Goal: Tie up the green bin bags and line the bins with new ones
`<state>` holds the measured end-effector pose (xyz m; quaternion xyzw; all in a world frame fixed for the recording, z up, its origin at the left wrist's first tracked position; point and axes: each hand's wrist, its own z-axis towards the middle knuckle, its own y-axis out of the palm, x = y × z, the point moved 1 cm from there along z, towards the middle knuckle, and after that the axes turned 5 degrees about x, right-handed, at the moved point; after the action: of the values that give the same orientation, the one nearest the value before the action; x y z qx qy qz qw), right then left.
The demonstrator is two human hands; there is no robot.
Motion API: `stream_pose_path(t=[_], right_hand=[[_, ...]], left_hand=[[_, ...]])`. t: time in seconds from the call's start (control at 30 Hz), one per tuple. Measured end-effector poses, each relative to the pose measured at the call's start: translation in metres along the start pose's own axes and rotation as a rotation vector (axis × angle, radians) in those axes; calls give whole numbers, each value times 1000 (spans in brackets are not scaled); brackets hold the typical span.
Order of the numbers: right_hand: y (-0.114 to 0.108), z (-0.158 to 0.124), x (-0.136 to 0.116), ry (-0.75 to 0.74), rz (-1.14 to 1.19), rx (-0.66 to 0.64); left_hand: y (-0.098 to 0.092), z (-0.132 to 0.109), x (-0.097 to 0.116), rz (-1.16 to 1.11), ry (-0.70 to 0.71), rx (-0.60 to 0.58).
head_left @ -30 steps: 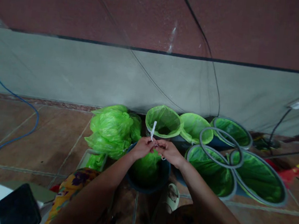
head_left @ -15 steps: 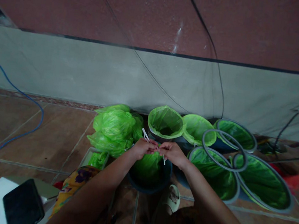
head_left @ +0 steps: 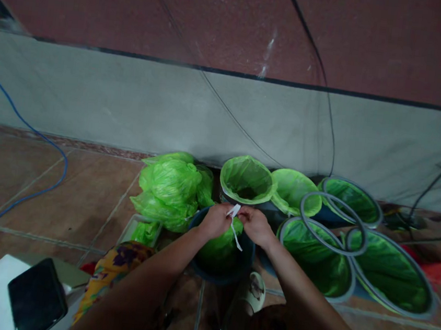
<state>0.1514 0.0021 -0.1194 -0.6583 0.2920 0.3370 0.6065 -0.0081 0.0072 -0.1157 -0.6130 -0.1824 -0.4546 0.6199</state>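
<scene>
My left hand [head_left: 215, 222] and my right hand [head_left: 256, 226] meet over a dark bin [head_left: 221, 279]. Both are closed, their fingertips pinched on a white tie strip [head_left: 235, 234] at the gathered neck of a green plastic bag [head_left: 217, 247]. One end of the strip hangs down over the bag, and a loop of it shows between the hands. The bag's lower part sits inside the bin. My fingers hide how the strip passes round the neck.
A heap of green bags [head_left: 173, 186] and a small tray [head_left: 131, 225] lie left. Lined bins [head_left: 246, 199] stand along the wall and to the right, with a loose grey ring [head_left: 303, 208] across some. A phone [head_left: 38, 295] lies lower left; a blue cable [head_left: 15, 198] crosses the floor.
The strip that stuck up at the left and hung at the right now loops between my fingers, one end hanging down. My hands have drawn closer together. The view shifted slightly.
</scene>
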Motion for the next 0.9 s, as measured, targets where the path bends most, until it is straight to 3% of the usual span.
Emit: stream_pose_path(t=[0.13, 0.3, 0.5, 0.6, 0.77, 0.9], right_hand=[[4, 0, -1, 6, 145, -52], [11, -5, -5, 155, 342, -207], [11, -6, -4, 258, 380, -198], [8, -4, -4, 203, 228, -146], [-2, -5, -17, 80, -267, -11], [-13, -8, -22, 119, -534, 29]], left_hand=[[5, -4, -1, 26, 51, 57], [12, -9, -4, 1, 11, 101], [7, -6, -4, -19, -123, 60], [3, -2, -2, -48, -171, 39], [2, 0, -1, -55, -179, 38], [-1, -1, -7, 58, -213, -5]])
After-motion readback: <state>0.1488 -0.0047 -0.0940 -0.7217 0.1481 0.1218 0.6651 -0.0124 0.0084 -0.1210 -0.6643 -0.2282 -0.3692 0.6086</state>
